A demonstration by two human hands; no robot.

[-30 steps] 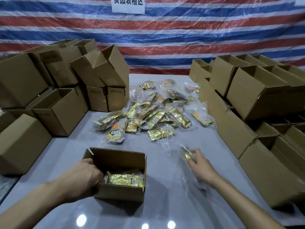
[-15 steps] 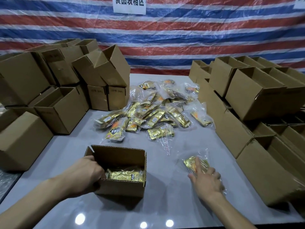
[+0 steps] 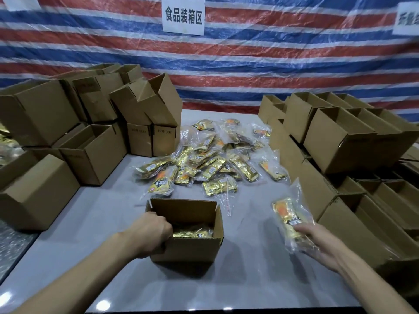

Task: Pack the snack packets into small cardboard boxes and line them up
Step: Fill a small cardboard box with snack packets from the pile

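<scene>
The right hand [image 3: 317, 242] held a clear-bagged gold snack packet [image 3: 286, 215] by its near end, just above the table [image 3: 249, 279]. It looked light, floppy and slick, best pinched mid-body. The left hand [image 3: 150, 234] gripped the open box [image 3: 192, 248] by its wall, more packets [image 3: 190, 233] lying inside.

Backdrop: a striped tarp [image 3: 272, 64] in red, white and blue, with 3 white paper signs [image 3: 183, 15] stuck on it (the middle one printed in black characters). Down below, the glossy grey tabletop [image 3: 249, 279] catches small light glints, and speckled floor [image 3: 13, 245] shows at left.
</scene>
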